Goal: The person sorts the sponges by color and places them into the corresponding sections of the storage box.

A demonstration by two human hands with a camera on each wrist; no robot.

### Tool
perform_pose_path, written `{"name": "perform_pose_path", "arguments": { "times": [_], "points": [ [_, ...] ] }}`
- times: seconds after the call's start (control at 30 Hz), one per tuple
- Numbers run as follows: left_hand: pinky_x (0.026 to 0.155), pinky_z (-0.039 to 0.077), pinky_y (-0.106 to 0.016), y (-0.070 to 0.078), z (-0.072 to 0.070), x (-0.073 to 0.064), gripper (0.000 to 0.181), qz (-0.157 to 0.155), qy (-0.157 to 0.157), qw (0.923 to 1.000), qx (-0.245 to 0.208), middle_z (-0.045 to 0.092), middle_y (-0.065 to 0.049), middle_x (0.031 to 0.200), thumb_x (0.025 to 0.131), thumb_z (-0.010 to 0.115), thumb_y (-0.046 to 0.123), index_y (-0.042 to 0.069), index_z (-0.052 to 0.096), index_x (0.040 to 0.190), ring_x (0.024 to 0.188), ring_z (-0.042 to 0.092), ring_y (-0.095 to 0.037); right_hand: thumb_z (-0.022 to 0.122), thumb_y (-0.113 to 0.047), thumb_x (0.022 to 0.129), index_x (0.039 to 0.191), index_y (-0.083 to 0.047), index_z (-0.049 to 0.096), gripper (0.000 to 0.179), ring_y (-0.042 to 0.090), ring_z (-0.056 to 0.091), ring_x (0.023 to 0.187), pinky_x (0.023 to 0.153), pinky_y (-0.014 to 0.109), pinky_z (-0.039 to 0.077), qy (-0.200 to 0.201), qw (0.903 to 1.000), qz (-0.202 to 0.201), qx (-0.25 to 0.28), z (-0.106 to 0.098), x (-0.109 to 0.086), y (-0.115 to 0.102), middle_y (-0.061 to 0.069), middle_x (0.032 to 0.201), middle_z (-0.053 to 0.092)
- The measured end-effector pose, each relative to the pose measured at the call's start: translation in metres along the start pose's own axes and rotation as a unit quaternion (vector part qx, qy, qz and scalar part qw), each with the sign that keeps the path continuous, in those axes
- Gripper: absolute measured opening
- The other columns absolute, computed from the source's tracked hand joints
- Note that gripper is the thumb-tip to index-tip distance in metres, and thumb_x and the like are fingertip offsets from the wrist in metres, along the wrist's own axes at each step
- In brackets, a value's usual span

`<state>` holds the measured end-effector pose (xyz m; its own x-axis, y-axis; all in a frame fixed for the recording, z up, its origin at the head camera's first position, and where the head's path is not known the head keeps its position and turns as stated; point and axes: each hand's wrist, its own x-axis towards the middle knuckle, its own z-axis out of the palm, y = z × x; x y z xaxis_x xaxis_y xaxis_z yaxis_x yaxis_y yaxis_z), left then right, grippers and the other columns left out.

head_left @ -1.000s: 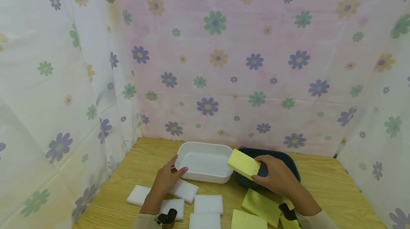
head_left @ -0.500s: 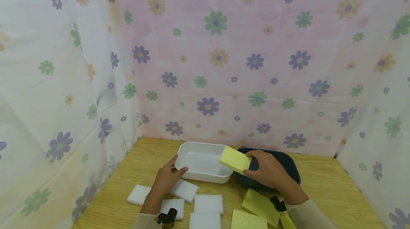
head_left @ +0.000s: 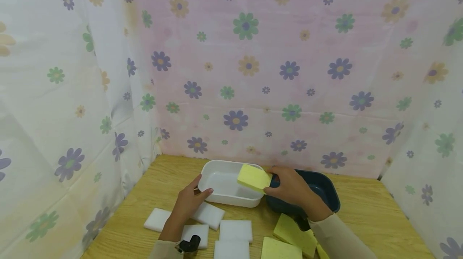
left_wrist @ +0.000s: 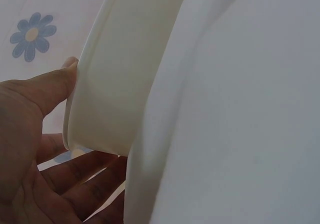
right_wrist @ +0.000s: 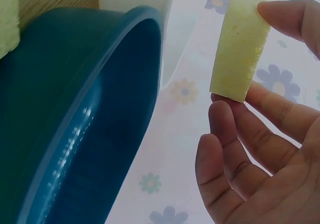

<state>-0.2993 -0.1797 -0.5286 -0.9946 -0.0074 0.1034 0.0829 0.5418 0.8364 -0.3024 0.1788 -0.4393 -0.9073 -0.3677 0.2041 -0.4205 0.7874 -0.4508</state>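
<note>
My right hand [head_left: 289, 184] pinches a yellow sponge [head_left: 254, 177] between thumb and fingers, holding it tilted above the right part of the white tub [head_left: 231, 200]. In the right wrist view the thumb presses one face of the sponge [right_wrist: 240, 44] and the fingers lie along its edge and other side. My left hand [head_left: 191, 198] grips the near left corner of the white tub. The left wrist view shows the thumb at the tub's rim [left_wrist: 82, 84] and the other fingers behind its wall, partly hidden.
A dark blue tub [head_left: 327, 188] stands right of the white one, partly hidden by my right arm. Several white sponges [head_left: 235, 231] lie in front on the wooden table [head_left: 372, 218]. More yellow sponges [head_left: 281, 249] lie at the front right. Flowered cloth [head_left: 249, 90] encloses the table.
My right hand has carried the yellow sponge leftward, from over the dark blue tub's edge to over the white tub. The left hand stays at the white tub's corner.
</note>
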Motion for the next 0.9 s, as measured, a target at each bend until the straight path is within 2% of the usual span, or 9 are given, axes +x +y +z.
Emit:
{"name": "perform_pose_path", "arguments": {
  "times": [0.17,0.37,0.6,0.73,0.9],
  "points": [
    [0.099,0.056,-0.05,0.0,-0.001,0.001,0.089,-0.005,-0.005,1.0,0.001,0.057,-0.023,0.148,0.093,0.074,0.052,0.012,0.035,0.163,0.126,0.066,-0.036,0.084,-0.04,0.086,0.137,-0.017,0.067,0.058,0.016,0.06,0.09,0.076,0.035,0.05,-0.008,0.9999,-0.007,0.002,0.005,0.01,-0.006,-0.006,0.115,0.067],
    [0.1,0.056,-0.051,0.001,-0.001,0.0,0.09,-0.009,-0.007,0.9999,0.001,0.056,-0.022,0.15,0.093,0.074,0.053,0.012,0.035,0.162,0.127,0.065,-0.036,0.085,-0.039,0.086,0.134,-0.015,0.069,0.056,0.023,0.064,0.097,0.079,0.037,0.053,-0.013,0.9998,-0.012,0.009,0.01,0.021,-0.01,-0.002,0.122,0.068],
    [0.099,0.056,-0.05,0.0,0.001,0.002,0.09,-0.014,-0.004,0.9999,0.0,0.056,-0.022,0.15,0.092,0.075,0.053,0.013,0.036,0.162,0.127,0.065,-0.036,0.084,-0.042,0.086,0.133,-0.018,0.069,0.056,0.017,0.066,0.099,0.082,0.036,0.057,-0.03,0.9993,-0.017,0.015,0.014,0.035,-0.016,-0.001,0.127,0.069],
    [0.097,0.057,-0.049,-0.002,0.001,0.004,0.09,-0.017,-0.005,0.9998,0.0,0.056,-0.022,0.149,0.092,0.075,0.052,0.012,0.036,0.162,0.128,0.065,-0.036,0.083,-0.045,0.086,0.135,-0.019,0.069,0.057,0.021,0.068,0.102,0.082,0.037,0.058,-0.041,0.9987,-0.024,0.021,0.015,0.042,-0.02,-0.001,0.13,0.069],
    [0.097,0.057,-0.049,-0.003,0.001,0.004,0.091,-0.018,-0.004,0.9998,-0.001,0.056,-0.021,0.15,0.092,0.076,0.052,0.012,0.035,0.162,0.128,0.064,-0.036,0.084,-0.045,0.086,0.134,-0.019,0.07,0.056,0.024,0.067,0.102,0.082,0.038,0.056,-0.045,0.9981,-0.041,0.01,0.02,0.052,-0.025,0.0,0.125,0.068]
  ]
}}
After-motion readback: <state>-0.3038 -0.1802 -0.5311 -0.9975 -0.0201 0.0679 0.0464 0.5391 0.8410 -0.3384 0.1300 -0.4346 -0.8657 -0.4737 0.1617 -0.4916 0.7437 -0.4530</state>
